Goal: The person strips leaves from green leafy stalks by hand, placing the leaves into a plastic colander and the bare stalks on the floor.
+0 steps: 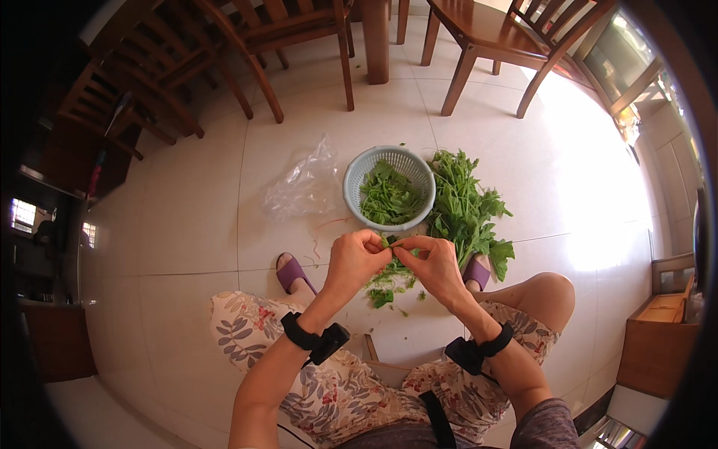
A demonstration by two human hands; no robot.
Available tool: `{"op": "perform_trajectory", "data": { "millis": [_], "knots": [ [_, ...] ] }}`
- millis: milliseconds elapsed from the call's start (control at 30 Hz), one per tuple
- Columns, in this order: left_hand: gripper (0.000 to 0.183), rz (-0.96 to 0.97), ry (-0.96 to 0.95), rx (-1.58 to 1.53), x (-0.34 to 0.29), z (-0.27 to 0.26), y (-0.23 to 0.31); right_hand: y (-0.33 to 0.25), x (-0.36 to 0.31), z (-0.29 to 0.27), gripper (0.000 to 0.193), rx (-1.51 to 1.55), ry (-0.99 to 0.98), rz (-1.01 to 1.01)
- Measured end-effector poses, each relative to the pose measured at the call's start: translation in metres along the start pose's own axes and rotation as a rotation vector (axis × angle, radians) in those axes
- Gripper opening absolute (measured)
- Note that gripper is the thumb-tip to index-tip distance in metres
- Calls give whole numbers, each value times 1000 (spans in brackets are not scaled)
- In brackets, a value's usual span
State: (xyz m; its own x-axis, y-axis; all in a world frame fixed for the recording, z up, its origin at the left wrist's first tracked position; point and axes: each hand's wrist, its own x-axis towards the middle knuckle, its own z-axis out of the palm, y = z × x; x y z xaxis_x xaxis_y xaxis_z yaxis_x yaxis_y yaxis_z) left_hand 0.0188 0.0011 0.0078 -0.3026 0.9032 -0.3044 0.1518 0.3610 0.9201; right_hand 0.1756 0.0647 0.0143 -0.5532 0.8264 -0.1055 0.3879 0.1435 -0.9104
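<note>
My left hand (357, 257) and my right hand (432, 268) meet in front of me, both closed in a pinch on a small green stem (390, 244). Just beyond them a round grey-blue plastic colander (350, 187) stands on the floor, with picked green leaves (389, 193) inside. To its right, touching or close beside it, lies a large heap of leafy greens (465, 206) with long stems. Under my hands, scraps of leaf and stem (381, 296) are scattered on the tiles. My fingers hide part of the stem.
A crumpled clear plastic bag (305, 183) lies left of the colander. My feet in purple slippers (292, 274) flank the scraps. Wooden chairs (493, 41) and a table leg (376, 45) stand at the far side. A wooden cabinet (651, 352) is at the right.
</note>
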Motion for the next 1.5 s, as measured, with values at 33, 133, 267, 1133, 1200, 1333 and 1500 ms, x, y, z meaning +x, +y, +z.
{"op": "perform_trajectory", "data": {
  "millis": [33, 133, 267, 1133, 1200, 1333, 1500],
  "knots": [
    [13, -1, 9, -20, 0, 1, -1, 1, 0, 1, 17, -10, 4, -18],
    [13, -1, 17, -39, 1, 1, -4, -1, 0, 1, 17, -61, 16, -67],
    [15, 75, 38, 69, 4, 2, -9, 3, 1, 2, 17, -79, 15, -128],
    [6, -24, -64, -142, 9, -17, 1, 11, 13, -14, 20, 581, -127, 299],
    [7, -32, -64, -177, 7, -17, 6, 13, 14, -13, 20, 548, -107, 291],
    [13, 10, -63, -110, 6, -12, 7, 13, 13, -9, 21, 487, -95, 252],
    [17, 36, -48, -50, 6, -6, -2, 8, 11, -6, 21, 403, -120, 233]
  ]
}}
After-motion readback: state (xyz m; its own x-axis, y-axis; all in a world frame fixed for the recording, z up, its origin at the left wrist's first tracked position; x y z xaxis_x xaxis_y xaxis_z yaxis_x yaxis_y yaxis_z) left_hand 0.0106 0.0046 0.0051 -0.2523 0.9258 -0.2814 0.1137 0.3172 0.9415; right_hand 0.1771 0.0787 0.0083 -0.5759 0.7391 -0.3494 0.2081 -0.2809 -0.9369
